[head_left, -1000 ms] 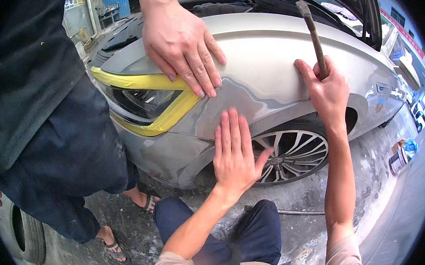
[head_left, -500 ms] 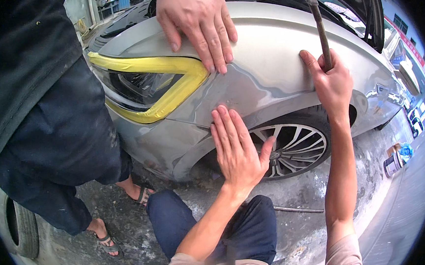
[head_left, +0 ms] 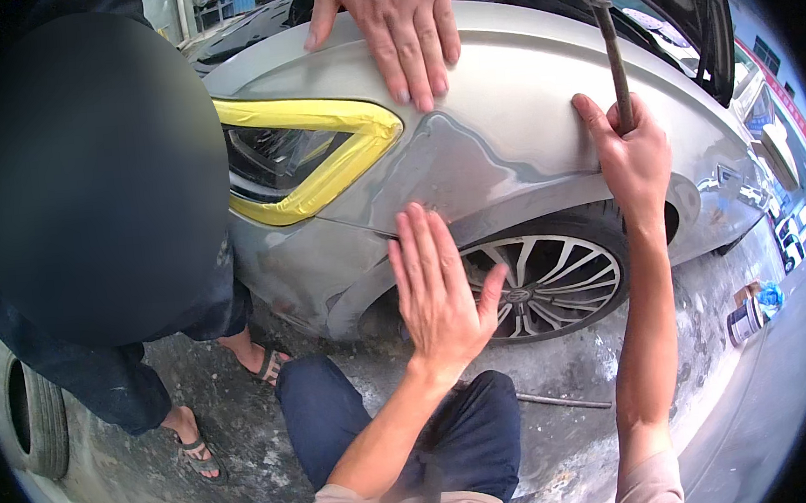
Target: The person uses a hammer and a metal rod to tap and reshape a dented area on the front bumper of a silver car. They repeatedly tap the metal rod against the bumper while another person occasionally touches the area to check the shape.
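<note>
My left hand (head_left: 437, 300) lies flat, fingers stretched, its fingertips at the fender's lower front edge above the wheel arch. It holds nothing. On the right, my right hand (head_left: 635, 156) is closed around the handle of a hammer (head_left: 612, 55), which points up with its small head at the top. That hand's thumb is near or against the silver car fender (head_left: 522, 84), whose front part has grey sanded patches. Above my left hand, another person's hand (head_left: 397, 32) is spread on the fender's upper surface. Yellow tape (head_left: 310, 118) frames the headlight (head_left: 289, 157).
The other person (head_left: 90, 180) leans in at the left, blocking the car's front. Below my left hand is the spoked wheel (head_left: 545, 284). A metal rod (head_left: 563, 401) lies on the floor; a tire (head_left: 36, 417) is at the left, a bucket (head_left: 744, 321) at the right. The raised hood (head_left: 685, 7) hangs above.
The other person has bent forward, with the head now in view, and their hand has slid up and slightly right on the fender. My left hand has shifted slightly left.
</note>
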The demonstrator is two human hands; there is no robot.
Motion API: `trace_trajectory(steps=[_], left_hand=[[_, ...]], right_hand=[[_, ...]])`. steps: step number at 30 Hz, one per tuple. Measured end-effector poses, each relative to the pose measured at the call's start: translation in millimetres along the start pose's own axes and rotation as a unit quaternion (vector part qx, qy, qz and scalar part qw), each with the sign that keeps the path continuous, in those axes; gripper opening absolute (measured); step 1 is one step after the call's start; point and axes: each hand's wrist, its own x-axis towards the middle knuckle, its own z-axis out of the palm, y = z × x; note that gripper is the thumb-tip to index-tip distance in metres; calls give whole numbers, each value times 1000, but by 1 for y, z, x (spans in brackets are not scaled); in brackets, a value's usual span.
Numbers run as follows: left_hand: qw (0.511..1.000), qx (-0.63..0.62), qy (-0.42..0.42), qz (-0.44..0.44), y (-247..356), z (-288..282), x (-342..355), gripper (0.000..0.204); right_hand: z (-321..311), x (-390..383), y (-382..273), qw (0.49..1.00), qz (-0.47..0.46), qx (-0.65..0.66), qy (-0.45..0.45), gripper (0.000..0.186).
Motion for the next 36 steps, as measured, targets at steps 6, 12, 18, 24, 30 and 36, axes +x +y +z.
trace_trajectory(steps=[6, 12, 18, 24, 30, 36], left_hand=[[998, 27, 52, -29, 2, 11, 12, 87], [1000, 18, 9, 3, 11, 1, 10, 90], [998, 47, 28, -9, 10, 7, 19, 89], [1000, 10, -15, 17, 27, -23, 0, 72], [988, -152, -16, 25, 32, -30, -45, 10], [948, -132, -254, -141, 17, -34, -124, 11]], right_hand=[[2, 0, 3, 999, -33, 0, 36, 50], [-1, 0, 4, 1000, -17, -22, 1, 50], [-3, 1, 2, 1000, -16, -25, -5, 47], [-5, 1, 1, 1000, -13, -24, -5, 46], [-9, 2, 2, 1000, -11, -11, -15, 45], [-9, 4, 5, 1000, -15, 15, -17, 49]])
